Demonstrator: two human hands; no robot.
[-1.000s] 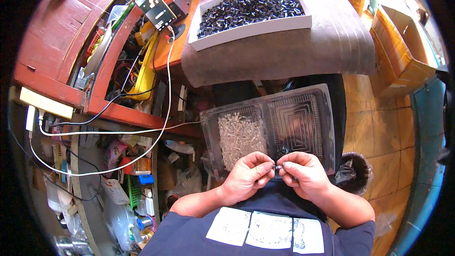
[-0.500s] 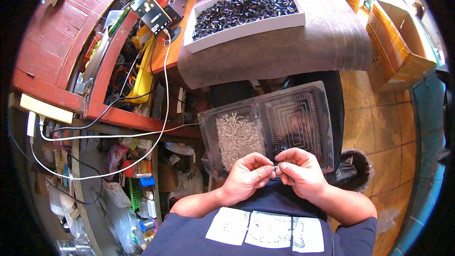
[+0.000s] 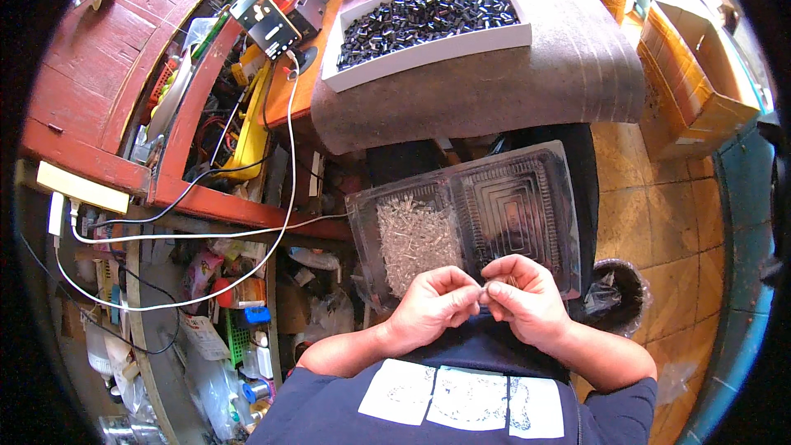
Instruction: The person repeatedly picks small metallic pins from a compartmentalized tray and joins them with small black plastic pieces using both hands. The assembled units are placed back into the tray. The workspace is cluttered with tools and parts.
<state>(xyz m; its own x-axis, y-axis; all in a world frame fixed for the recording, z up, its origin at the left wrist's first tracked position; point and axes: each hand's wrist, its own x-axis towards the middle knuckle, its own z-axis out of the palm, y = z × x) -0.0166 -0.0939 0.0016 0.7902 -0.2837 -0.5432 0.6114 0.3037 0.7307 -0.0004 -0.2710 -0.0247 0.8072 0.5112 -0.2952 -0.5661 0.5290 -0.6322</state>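
Over the near edge of a clear plastic clamshell box (image 3: 568, 198), my left hand (image 3: 437, 301) and my right hand (image 3: 525, 295) meet with thumbs and forefingers pinched together. Whatever lies between the fingertips is tiny and mostly covered, so its kind does not show. The box lies unfolded across my lap. A heap of small, pale, clear-looking pieces (image 3: 416, 243) fills much of its left half, while the right half shows its ridged inner surface. Beyond it, a shallow white tray (image 3: 437, 54) holds a mass of small, dark, shiny cylindrical pieces (image 3: 428, 16).
The tray rests on a table with a grey-brown cover (image 3: 494, 99). A power strip (image 3: 82, 188) with cables hangs off the red wooden bench (image 3: 91, 136) at left. Cluttered shelves (image 3: 231, 321) stand below. At right are a lined bin (image 3: 622, 297) and a cardboard box (image 3: 688, 86).
The dark bit seen between my fingertips is now covered by them. My hands have hardly shifted, and both keep their pinch.
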